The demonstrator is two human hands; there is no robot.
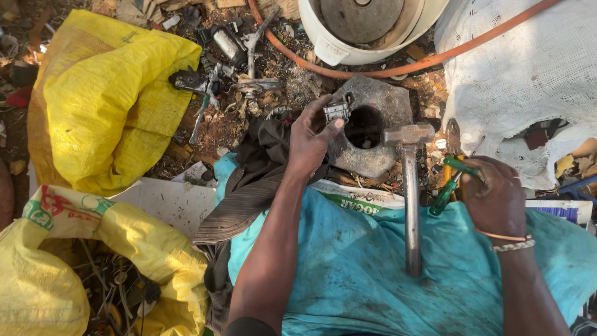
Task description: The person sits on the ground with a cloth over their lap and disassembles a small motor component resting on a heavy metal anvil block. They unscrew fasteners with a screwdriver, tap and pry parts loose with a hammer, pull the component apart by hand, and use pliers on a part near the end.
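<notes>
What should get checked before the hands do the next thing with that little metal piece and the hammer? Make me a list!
1. Left hand has a grip on the small metal part: ok, thumb and fingers pinch it.
2. Part sits over the metal block with a hole: ok, at the block's left edge.
3. Hammer within reach: ok, its head rests on the block, handle lies on the teal cloth, no hand on it.
4. Right hand free: not ok, it is on green-handled tools.
5. Hole empty: cannot tell, too dark.
</notes>
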